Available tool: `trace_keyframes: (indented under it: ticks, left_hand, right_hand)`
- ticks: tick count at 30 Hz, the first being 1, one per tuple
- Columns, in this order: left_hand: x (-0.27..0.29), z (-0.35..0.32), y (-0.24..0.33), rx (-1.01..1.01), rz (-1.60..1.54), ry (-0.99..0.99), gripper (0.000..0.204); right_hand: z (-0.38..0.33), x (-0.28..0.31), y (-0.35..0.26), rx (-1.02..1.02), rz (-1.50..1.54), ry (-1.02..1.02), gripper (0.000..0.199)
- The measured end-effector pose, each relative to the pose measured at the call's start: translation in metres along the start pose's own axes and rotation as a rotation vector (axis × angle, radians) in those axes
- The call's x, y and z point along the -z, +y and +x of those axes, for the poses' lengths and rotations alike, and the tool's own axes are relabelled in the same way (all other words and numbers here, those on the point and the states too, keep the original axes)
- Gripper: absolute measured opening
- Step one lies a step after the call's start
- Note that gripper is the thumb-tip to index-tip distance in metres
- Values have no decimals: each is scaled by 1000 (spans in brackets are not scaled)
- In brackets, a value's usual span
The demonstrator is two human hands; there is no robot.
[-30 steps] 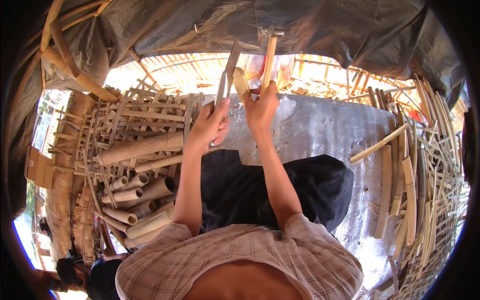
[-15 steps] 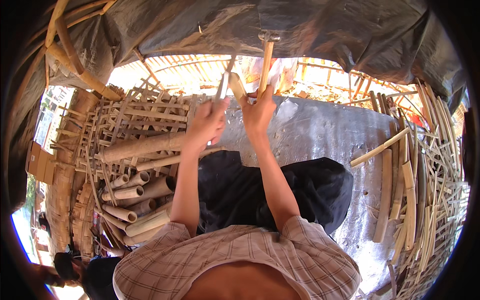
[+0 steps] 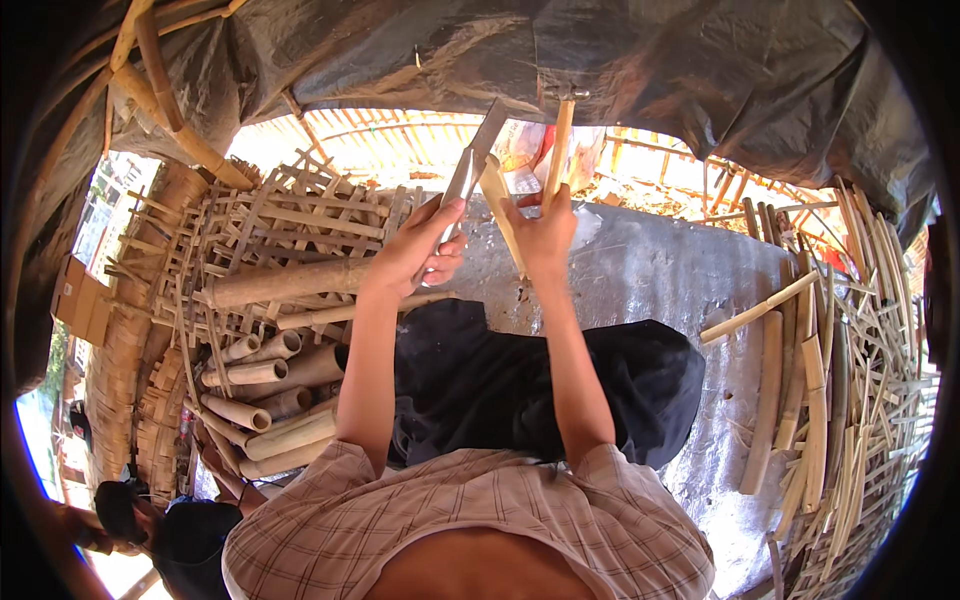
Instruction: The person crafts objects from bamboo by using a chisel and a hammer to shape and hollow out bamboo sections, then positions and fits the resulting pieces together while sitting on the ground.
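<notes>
My left hand [image 3: 418,250] is closed round a long, flat, grey-bladed knife [image 3: 468,170], its blade slanting up and away to the right. Just to its right, my right hand [image 3: 547,230] grips a hammer by its wooden handle [image 3: 560,150]; the hammer's dark head [image 3: 565,92] blends into the tarp behind. A pale split bamboo piece [image 3: 497,200] also sits at the right hand's thumb, its lower end showing below. Blade and bamboo piece lie close side by side; whether they touch, I cannot tell.
Cut bamboo tubes [image 3: 248,372] are stacked at the left beside a bamboo lattice [image 3: 310,215]. Bamboo slats [image 3: 770,400] and thin strips stand along the right. A grey sheet [image 3: 650,250] covers the ground, and a dark tarp [image 3: 640,50] hangs overhead. Another person [image 3: 190,540] is at lower left.
The right hand has moved right and slightly nearer with the hammer and bamboo piece. The knife now leans further right, and the bamboo's lower end has come into sight.
</notes>
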State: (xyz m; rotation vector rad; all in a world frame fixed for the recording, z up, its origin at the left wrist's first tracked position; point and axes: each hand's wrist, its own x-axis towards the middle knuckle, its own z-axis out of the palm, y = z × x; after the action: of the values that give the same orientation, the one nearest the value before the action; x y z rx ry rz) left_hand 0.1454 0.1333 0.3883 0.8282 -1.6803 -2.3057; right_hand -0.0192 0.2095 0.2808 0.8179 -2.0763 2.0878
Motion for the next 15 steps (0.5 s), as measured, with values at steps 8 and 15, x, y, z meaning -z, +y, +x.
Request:
trace_keyframes:
  ticks: [8, 15]
  left_hand:
    - [-6, -2, -7, -134, 77, 5, 21]
    - [-6, -2, -16, -131, 78, -47, 24]
  right_hand:
    - [32, 102, -33, 88, 13, -315, 21]
    - [54, 147, -94, 388, -409, -508, 28]
